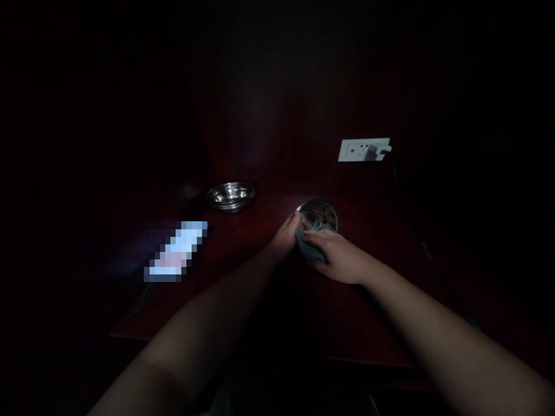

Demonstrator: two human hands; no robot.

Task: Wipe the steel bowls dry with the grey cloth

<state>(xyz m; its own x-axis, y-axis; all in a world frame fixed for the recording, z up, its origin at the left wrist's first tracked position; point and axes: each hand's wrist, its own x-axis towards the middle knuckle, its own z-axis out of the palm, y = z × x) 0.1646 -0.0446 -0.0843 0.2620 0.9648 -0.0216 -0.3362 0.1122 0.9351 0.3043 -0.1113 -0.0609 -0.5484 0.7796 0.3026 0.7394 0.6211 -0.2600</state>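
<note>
My left hand (286, 236) grips the left rim of a shiny metal bowl (327, 212), thumb on top of the edge. The bowl is tilted, its inside turned toward me. My right hand (336, 251) is closed on a grey-green cloth (310, 249), pressing it against the near side of the bowl. Part of the cloth lies over the bowl's lower rim, and the fingers beneath it are hidden. To the left, farther back, a small stack of metal bowls (231, 196) stands on the dark red table (260, 271).
A lit screen, blurred into blocks, probably a phone (177, 252), lies on the left with a cable running from it. On the back wall a white socket panel (358, 150) holds a plugged-in adapter (380, 151). A dark cable (427, 251) runs down the right side. Surroundings are very dark.
</note>
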